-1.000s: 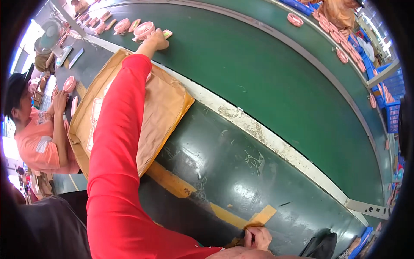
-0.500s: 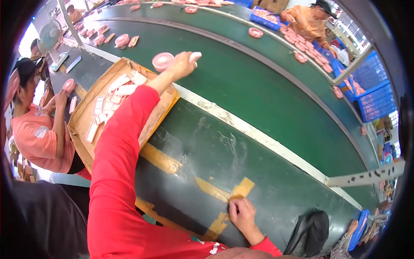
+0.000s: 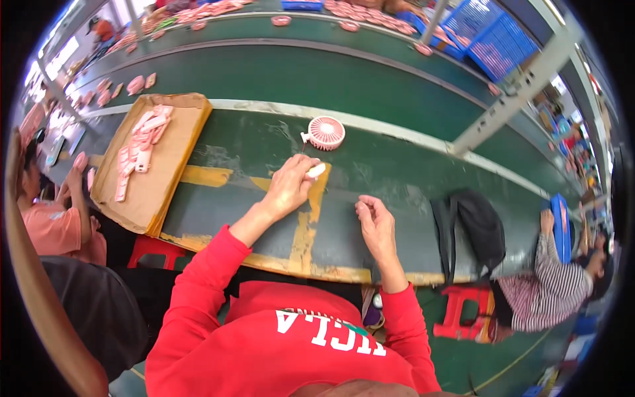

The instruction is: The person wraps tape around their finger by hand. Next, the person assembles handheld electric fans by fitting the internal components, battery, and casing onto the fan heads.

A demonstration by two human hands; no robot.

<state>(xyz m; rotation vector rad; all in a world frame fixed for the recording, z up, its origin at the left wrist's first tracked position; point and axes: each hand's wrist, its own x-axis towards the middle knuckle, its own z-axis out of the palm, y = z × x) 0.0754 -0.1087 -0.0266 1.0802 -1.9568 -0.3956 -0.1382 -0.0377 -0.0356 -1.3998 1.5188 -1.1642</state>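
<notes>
My left hand (image 3: 290,186) is closed on a small white handle piece (image 3: 316,171) above the dark green tabletop. Just beyond it lies a round pink fan head (image 3: 327,133) with a slatted grille and a small white neck. A thin line seems to run between the fan head and my fingers. My right hand (image 3: 378,228) hovers over the table to the right, fingers loosely bent and apart, with nothing visible in it. Beneath my left hand, yellow tape (image 3: 304,238) marks the tabletop.
At left, a cardboard tray (image 3: 188,122) holds several pink-and-white pieces. A black bag (image 3: 479,228) lies at right. Beyond the white rail (image 3: 397,134) runs a green conveyor belt (image 3: 264,76). A metal post (image 3: 512,96) stands far right. People sit at both sides.
My left hand has come back from over the belt to the table in front of me, bringing the fan pieces. My right hand has lifted from the tape. The view has swung right.
</notes>
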